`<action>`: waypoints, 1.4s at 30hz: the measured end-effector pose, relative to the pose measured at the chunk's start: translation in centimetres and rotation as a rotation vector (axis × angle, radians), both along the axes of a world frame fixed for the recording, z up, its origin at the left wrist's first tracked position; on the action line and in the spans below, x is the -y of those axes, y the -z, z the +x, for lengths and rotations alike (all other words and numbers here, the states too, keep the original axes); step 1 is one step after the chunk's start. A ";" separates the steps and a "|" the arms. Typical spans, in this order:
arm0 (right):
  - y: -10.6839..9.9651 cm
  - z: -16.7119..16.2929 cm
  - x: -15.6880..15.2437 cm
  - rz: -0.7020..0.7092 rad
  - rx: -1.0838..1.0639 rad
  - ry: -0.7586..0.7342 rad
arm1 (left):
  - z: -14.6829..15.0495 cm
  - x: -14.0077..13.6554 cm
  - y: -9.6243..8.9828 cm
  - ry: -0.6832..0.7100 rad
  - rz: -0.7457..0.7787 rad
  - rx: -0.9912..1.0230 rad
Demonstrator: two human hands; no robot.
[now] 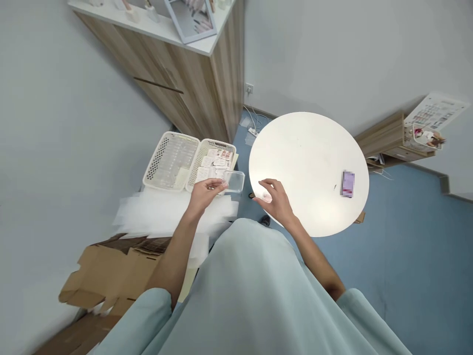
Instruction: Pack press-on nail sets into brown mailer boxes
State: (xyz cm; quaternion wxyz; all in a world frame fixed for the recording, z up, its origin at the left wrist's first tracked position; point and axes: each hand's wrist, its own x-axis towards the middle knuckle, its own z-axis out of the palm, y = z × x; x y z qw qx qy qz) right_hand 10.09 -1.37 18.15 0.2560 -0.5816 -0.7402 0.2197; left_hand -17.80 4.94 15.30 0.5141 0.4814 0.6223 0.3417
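Observation:
My left hand (204,196) pinches one end of a clear plastic box (235,182), held level near the right side of the baskets. Below and behind it, a white perforated basket (191,180) contains several small printed cards (211,161). A second white basket (153,160) beside it is filled with a row of clear plastic cases (178,157). My right hand (280,203) hovers over the near left edge of the round white table (308,148), thumb and fingers apart in a curve. A small pinkish thing (267,197) shows by its palm; whether they touch I cannot tell.
On the table's right lies a blurred purple item (348,184). White sheets (158,209) are stacked below the baskets, with cardboard (99,276) nearer. A wood-grain cabinet (192,84) stands behind. Cables and a power strip (253,131) lie on the floor. A low wooden shelf (393,135) is at right.

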 end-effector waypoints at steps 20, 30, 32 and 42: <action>1.4 16.9 7.5 -0.036 0.157 -0.328 | 20.4 5.5 0.5 0.493 -0.012 -0.103; 2.3 16.8 8.2 -0.020 0.248 -0.397 | 21.8 4.4 -1.3 0.737 -0.060 -0.114; 2.5 16.5 8.2 -0.065 0.158 -0.298 | 21.5 4.5 -1.4 0.684 -0.081 -0.072; 3.0 13.3 8.2 -0.451 -0.636 0.237 | 18.5 7.0 -0.3 0.498 -0.124 0.296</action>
